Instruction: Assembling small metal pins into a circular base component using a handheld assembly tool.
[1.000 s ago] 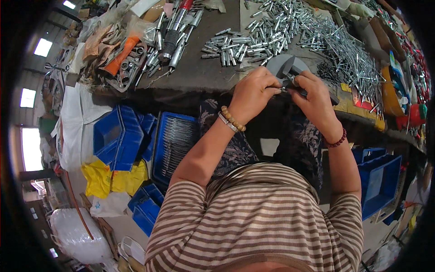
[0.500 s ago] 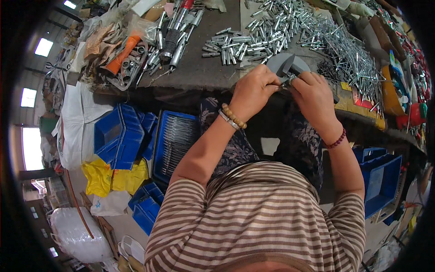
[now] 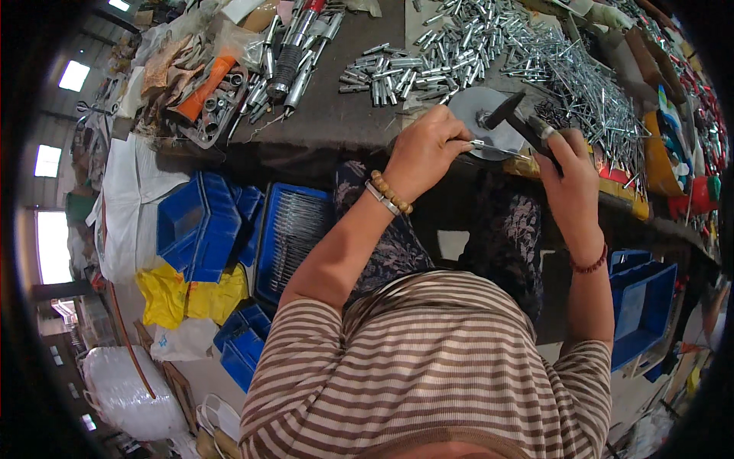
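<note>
My left hand (image 3: 428,153) pinches a small silver metal sleeve (image 3: 478,144) between thumb and fingertips at the bench's front edge. A thin metal rod (image 3: 508,152) extends from the sleeve toward my right hand (image 3: 572,176). That hand is closed round the handle of a hammer (image 3: 524,128), its dark head tilted up over a round grey metal disc (image 3: 472,105). Whether the right fingertips also touch the rod's end, I cannot tell. Behind the disc are a pile of silver sleeves (image 3: 459,57) and a heap of thin rods (image 3: 585,80).
Power screwdrivers (image 3: 289,65), an orange-handled tool (image 3: 205,88) and a tray of sockets (image 3: 218,118) crowd the bench's left. A blue bin (image 3: 262,252) of metal rods stands by my left leg, near other blue bins (image 3: 200,229). Another blue bin (image 3: 642,306) is at right.
My right hand has moved right, away from my left, with the hammer. The disc and the thin rod show more plainly now. My left hand stays nearly in place.
</note>
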